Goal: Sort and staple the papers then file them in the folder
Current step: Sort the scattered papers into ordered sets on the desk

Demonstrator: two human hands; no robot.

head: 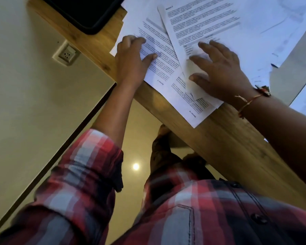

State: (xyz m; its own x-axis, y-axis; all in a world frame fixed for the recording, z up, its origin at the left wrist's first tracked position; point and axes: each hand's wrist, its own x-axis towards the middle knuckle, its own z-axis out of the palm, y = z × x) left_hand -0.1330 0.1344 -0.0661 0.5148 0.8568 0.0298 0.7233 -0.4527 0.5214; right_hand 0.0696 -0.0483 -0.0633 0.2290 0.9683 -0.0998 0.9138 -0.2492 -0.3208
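Several printed white sheets lie overlapping on the wooden table (pixel 219 138). My left hand (pixel 131 57) rests flat on the leftmost sheet (pixel 159 55) near the table's left edge, fingers spread. My right hand (pixel 217 71) presses with straight, spread fingers on an upper sheet (pixel 210 23) that lies across the pile; a small folded corner of paper (pixel 193 82) shows under its thumb. Another sheet (pixel 189 101) pokes out toward the table's near edge. More pages (pixel 281 32) spread off to the right. No stapler or folder can be made out.
A black flat object (pixel 85 13) lies at the table's far left corner. A dark pen-like item (pixel 274 65) sits on the papers to the right. A wall socket (pixel 66 53) is on the wall left of the table. The table's edge runs diagonally below my hands.
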